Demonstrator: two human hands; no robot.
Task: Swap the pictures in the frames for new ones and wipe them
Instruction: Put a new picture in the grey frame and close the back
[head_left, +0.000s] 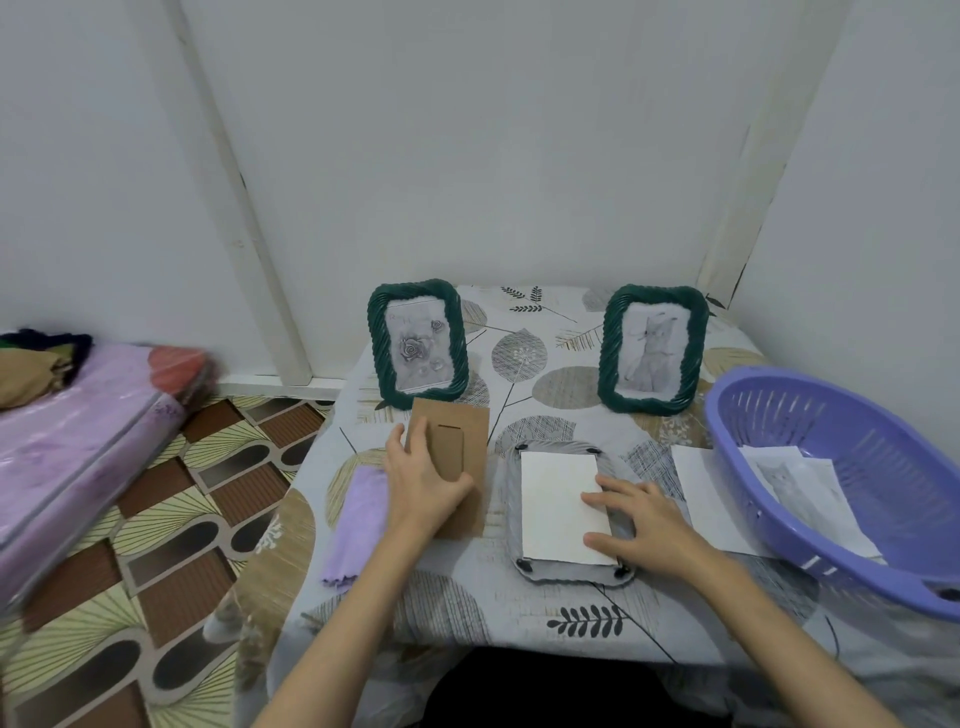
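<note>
Left hand (423, 480) lies on the brown cardboard backing board (451, 457), fingers spread and relaxed across its lower left part, thumb off the far left edge; the board lies flat on the worktop (467, 597) with its fold-out stand flap facing up. Just left of that hand lies a folded lilac cloth (357, 525), near the worktop's left edge.

Right hand (641, 522) rests on the grey frame (569, 512) lying face down in the middle of the worktop, fingers straight and pressing on the right edge of the white sheet (561, 504) seated in the frame's back opening. Small black clips show at the frame's corners.

At the far side, two green rope-pattern frames stand upright: the left one (418, 345) shows a rose drawing, the right one (652, 349) a cat drawing. The backing board's far edge sits just in front of the rose frame.

On the right, a purple plastic basket (810, 415) holds loose printed sheets (802, 478), one showing a cat. Another white sheet (698, 488) lies flat on the worktop between the grey frame and the basket, partly tucked under the basket's rim.

Off to the left, a bed with a lilac cover (78, 431) sits on a patterned floor (156, 571).
</note>
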